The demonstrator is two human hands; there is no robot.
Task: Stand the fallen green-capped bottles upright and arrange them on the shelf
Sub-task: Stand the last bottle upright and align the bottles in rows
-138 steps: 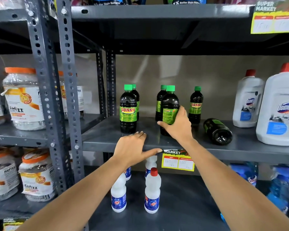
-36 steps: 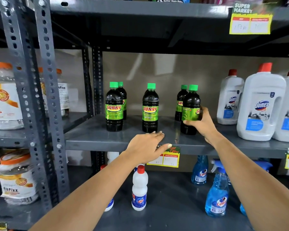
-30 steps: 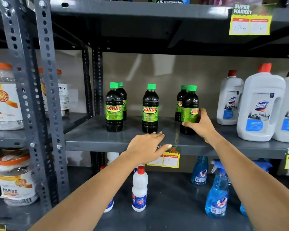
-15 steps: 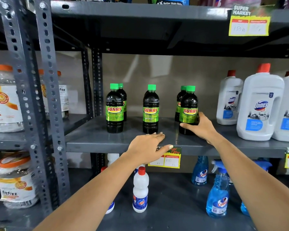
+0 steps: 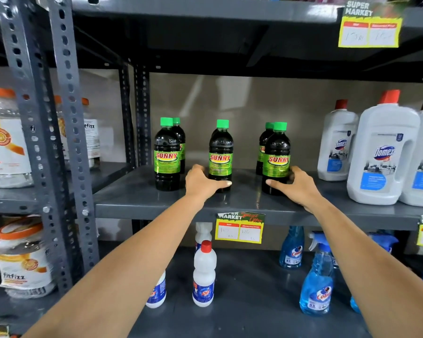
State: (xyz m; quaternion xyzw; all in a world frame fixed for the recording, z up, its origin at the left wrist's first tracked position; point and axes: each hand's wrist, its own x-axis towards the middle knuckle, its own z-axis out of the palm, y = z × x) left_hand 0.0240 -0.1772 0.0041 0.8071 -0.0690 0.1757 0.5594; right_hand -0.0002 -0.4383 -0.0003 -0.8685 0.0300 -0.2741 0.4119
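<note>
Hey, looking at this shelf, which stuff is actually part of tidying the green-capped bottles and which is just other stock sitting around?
Part of the job:
green-capped bottles
middle shelf
left hand, at the centre bottle
right hand, at the right front bottle

Just other stock:
white Domex jugs
blue spray bottles
red-capped white bottles
orange-lidded jars

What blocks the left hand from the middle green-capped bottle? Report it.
Nothing visible does. The left hand already wraps the base of the middle green-capped bottle; the nearest bottle on its left stands apart on the shelf.
</note>
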